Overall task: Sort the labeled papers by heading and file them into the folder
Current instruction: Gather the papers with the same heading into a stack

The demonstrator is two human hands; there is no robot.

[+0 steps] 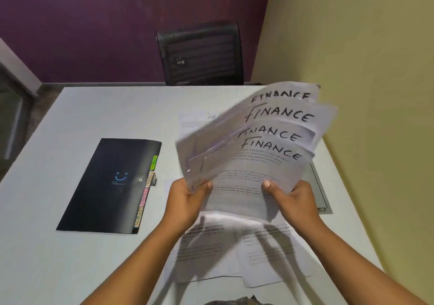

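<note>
White sheets headed FINANCE [256, 163] stand fanned above the tabletop's [47, 234] right half, four headings showing. The fingers [206, 185] of the left hand [187, 201] and right hand [296, 201] pinch the fan's lower corners, thumbs in front, the rest hidden behind the paper. Its printed lines are too blurred to read. More printed papers [211, 246] lie flat underneath near the front edge, partly shadowed and covered; a farther sheet [197, 119] shows "HR". Left of the hands a black folder [110, 187] lies closed, coloured tabs [145, 194] poking from its right edge, mostly illegible. A black mesh chair [199, 53] stands at the far edge, against a purple wall [94, 22]; a yellow wall [364, 69] runs along the right.
</note>
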